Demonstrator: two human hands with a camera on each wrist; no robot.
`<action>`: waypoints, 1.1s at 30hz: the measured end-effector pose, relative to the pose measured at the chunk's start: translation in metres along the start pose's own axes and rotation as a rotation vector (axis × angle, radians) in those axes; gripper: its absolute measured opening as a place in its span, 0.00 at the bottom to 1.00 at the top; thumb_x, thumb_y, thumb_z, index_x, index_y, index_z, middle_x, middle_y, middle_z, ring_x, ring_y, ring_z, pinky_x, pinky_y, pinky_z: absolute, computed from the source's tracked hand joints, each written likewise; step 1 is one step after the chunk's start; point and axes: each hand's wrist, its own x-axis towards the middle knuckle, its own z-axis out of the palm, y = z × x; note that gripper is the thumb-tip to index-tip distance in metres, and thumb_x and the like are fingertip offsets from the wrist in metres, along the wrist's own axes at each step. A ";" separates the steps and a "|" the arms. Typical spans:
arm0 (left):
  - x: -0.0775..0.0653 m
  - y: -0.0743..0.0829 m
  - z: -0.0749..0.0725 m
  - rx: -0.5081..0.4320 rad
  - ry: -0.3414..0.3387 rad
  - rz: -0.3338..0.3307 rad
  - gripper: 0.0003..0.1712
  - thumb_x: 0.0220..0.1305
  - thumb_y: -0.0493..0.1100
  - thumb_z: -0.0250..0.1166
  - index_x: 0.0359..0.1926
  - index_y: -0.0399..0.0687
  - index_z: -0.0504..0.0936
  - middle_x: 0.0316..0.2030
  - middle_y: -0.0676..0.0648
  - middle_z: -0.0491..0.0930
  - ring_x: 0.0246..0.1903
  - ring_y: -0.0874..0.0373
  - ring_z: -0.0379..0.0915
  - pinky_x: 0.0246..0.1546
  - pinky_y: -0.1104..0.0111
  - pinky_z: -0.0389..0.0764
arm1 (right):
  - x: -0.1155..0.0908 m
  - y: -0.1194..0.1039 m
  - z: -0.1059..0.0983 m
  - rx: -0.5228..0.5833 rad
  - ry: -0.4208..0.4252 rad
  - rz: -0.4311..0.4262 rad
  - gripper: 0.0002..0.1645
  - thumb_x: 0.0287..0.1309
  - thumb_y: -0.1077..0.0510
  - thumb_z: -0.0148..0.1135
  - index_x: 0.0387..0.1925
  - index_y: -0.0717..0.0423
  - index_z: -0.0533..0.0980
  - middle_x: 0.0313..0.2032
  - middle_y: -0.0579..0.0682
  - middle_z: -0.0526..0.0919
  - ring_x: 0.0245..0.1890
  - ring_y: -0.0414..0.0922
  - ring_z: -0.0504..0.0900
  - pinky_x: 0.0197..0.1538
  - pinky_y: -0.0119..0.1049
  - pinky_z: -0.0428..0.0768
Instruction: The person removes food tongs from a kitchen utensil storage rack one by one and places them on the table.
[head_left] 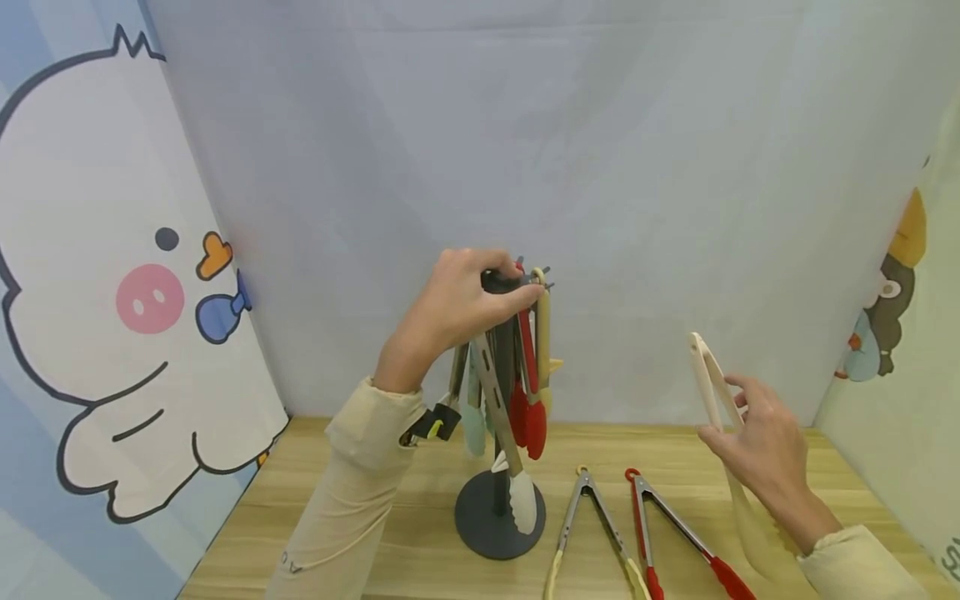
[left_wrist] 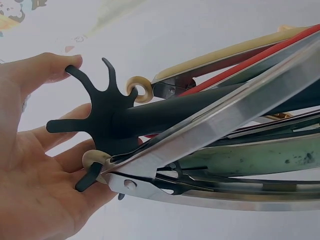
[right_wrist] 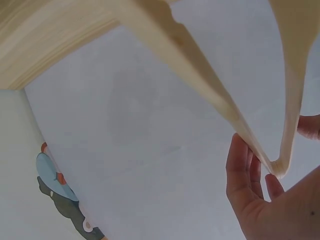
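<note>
Head view: We saw a person's left hand [head_left: 453,300] at the top of a black hook stand [head_left: 480,521], and the right hand [head_left: 765,442] well apart from it, with pale cream tongs [head_left: 705,379].
Left grip: The thumb and fingers curved round the stand's hook crown [left_wrist: 107,112] and held it.
Right grip: We found the tongs clamped between thumb and fingers near their joined end, their two arms spread.
Cream tongs: They stood tilted, joined end uppermost, to the right of the stand; we could not tell whether their lower ends touched the wooden table [head_left: 412,517].
Hanging tongs: White-tipped tongs [head_left: 495,400], red tongs [head_left: 528,350] and yellow tongs [head_left: 544,317] hung from the stand.
Table tongs: Yellow-tipped tongs [head_left: 611,531] and red-tipped tongs [head_left: 677,515] lay splayed between the stand and the right hand.
Left backdrop: We noted a printed cartoon duck [head_left: 90,208].
</note>
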 end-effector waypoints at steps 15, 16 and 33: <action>0.001 0.001 0.000 0.001 -0.002 -0.008 0.15 0.60 0.54 0.64 0.33 0.48 0.82 0.29 0.49 0.78 0.24 0.57 0.71 0.25 0.66 0.73 | -0.024 0.029 0.010 -0.060 -0.147 0.108 0.37 0.31 0.62 0.68 0.52 0.62 0.71 0.34 0.61 0.75 0.24 0.52 0.72 0.19 0.37 0.64; 0.001 0.001 0.000 0.001 -0.003 -0.008 0.15 0.60 0.54 0.64 0.33 0.48 0.82 0.29 0.49 0.78 0.24 0.56 0.71 0.25 0.66 0.73 | -0.025 0.032 0.011 -0.065 -0.151 0.114 0.37 0.31 0.62 0.68 0.51 0.62 0.71 0.34 0.62 0.75 0.24 0.52 0.72 0.19 0.37 0.64; 0.001 0.001 -0.002 0.029 -0.006 -0.010 0.15 0.60 0.55 0.64 0.34 0.48 0.82 0.29 0.50 0.78 0.24 0.57 0.70 0.26 0.67 0.72 | -0.047 0.063 0.018 -0.117 -0.303 0.212 0.36 0.33 0.59 0.67 0.50 0.66 0.68 0.35 0.67 0.76 0.25 0.54 0.74 0.18 0.39 0.65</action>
